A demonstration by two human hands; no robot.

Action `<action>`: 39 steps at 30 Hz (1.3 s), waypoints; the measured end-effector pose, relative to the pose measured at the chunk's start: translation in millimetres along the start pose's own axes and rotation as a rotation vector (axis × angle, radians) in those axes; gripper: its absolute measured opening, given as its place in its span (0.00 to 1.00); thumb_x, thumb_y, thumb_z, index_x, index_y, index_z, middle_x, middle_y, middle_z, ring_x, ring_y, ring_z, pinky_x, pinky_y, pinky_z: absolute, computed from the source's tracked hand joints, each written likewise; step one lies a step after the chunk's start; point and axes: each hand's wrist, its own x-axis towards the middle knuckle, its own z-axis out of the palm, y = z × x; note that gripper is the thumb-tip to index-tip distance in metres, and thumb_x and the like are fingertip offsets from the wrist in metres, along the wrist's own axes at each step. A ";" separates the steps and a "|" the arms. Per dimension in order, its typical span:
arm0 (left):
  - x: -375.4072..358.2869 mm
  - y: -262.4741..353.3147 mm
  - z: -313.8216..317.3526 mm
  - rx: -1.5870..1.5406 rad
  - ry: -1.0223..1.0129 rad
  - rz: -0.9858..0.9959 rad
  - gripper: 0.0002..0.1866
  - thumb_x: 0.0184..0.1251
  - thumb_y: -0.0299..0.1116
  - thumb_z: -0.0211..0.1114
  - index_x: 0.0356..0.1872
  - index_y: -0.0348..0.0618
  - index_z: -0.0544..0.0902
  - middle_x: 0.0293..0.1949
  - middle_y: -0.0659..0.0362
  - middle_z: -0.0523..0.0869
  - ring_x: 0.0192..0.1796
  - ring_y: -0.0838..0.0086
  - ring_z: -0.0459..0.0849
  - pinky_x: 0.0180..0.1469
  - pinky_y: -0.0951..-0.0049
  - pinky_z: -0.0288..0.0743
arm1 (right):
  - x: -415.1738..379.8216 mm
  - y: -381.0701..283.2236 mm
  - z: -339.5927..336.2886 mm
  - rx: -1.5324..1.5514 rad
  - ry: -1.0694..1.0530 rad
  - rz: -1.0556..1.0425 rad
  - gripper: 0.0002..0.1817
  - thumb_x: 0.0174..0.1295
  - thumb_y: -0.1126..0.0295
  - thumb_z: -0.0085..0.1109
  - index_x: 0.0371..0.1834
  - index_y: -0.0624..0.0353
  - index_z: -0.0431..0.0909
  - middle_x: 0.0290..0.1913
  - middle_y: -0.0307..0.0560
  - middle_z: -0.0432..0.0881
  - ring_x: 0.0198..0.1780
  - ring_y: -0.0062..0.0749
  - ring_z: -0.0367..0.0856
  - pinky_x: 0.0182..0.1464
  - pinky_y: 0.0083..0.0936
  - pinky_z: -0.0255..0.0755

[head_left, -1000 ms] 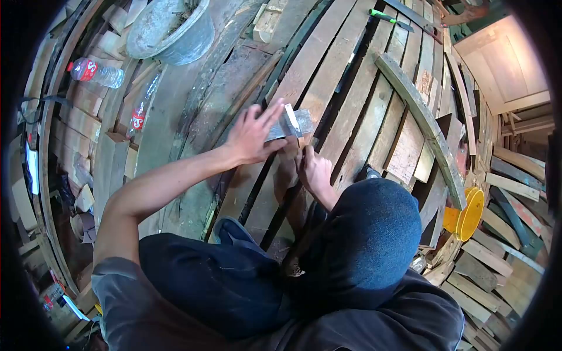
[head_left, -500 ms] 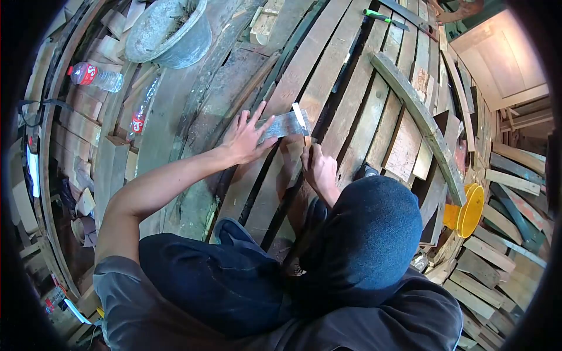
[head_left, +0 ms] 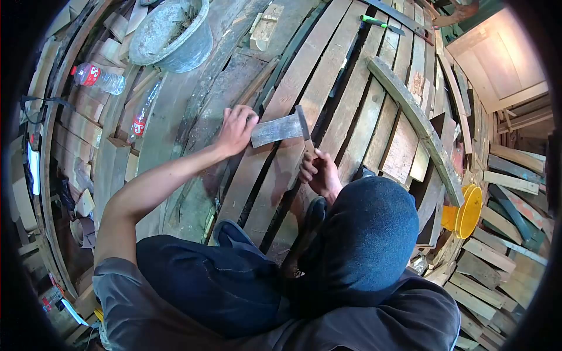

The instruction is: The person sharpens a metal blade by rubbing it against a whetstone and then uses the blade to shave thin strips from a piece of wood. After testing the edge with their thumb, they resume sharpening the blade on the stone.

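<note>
The raised blue denim knee (head_left: 369, 234) hid most of the right forearm, and the dark round border cut off the outer edges of the scene. The lower part of the wooden handle (head_left: 308, 146) disappeared into the right hand (head_left: 319, 172), near the centre of the frame, whose grip was closed around it. The narrow metal blade (head_left: 301, 121) on that handle pointed toward the top of the frame, at the right end of a flat grey slab (head_left: 275, 130); whether blade and slab touched could not be told. The left hand (head_left: 236, 130) was at the slab's left end with its fingers bent, and whether its grip was closed on the slab could not be told. The left arm reached up from the lower left, bent at the elbow, while the right wrist came up from behind the knee. The slab lay aslant over the wooden planks (head_left: 287, 82), which had dark gaps between them. Bare planks gave open room above the slab, up to the curved beam (head_left: 413, 114) on the right. The grey basin (head_left: 187, 50) stood well apart at the upper left, and the green-handled knife (head_left: 374, 22) lay beside the handsaw (head_left: 404, 19) at the top.
</note>
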 end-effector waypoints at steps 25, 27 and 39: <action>26.5 82.4 -34.7 -1.041 -0.270 -0.271 0.10 0.69 0.39 0.66 0.38 0.43 0.85 0.28 0.69 0.81 0.31 0.88 0.73 0.34 0.83 0.63 | -19.5 2.2 31.9 -0.168 -0.188 0.003 0.20 0.67 0.46 0.45 0.30 0.51 0.63 0.21 0.35 0.61 0.23 0.31 0.66 0.31 0.29 0.62; 27.3 84.7 -36.0 -1.066 -0.251 -0.267 0.09 0.69 0.38 0.65 0.38 0.43 0.84 0.28 0.68 0.82 0.31 0.88 0.74 0.33 0.83 0.63 | -19.5 2.5 31.7 -0.172 -0.178 -0.008 0.20 0.67 0.46 0.44 0.29 0.51 0.63 0.21 0.35 0.61 0.23 0.31 0.66 0.30 0.29 0.62; 31.5 83.9 -38.4 -1.011 -0.202 -0.239 0.12 0.73 0.35 0.59 0.36 0.36 0.84 0.31 0.60 0.87 0.32 0.85 0.76 0.37 0.80 0.71 | -22.2 0.9 34.8 -0.166 -0.193 0.005 0.21 0.67 0.45 0.44 0.29 0.51 0.64 0.20 0.35 0.61 0.23 0.30 0.65 0.31 0.29 0.61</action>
